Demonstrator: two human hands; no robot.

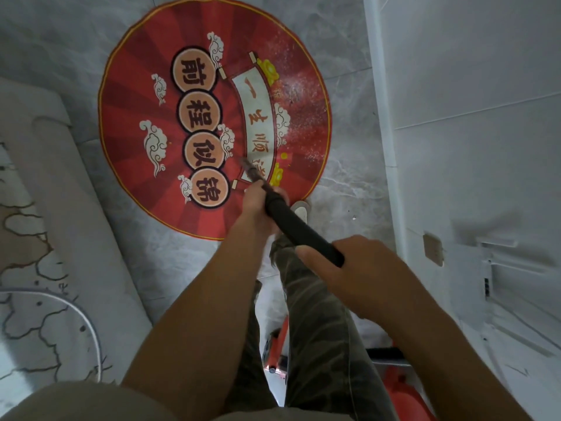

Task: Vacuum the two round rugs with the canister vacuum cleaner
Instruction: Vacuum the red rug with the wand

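Both bare forearms reach forward and down, the left stretched farther out than the right. The left hand [258, 205] curls its fingers round the black tube [303, 230], which runs back from those fingers to the right hand [361, 271]. The right hand wraps the tube's near end, knuckles up, with one digit lying stretched along it toward the left fingers.
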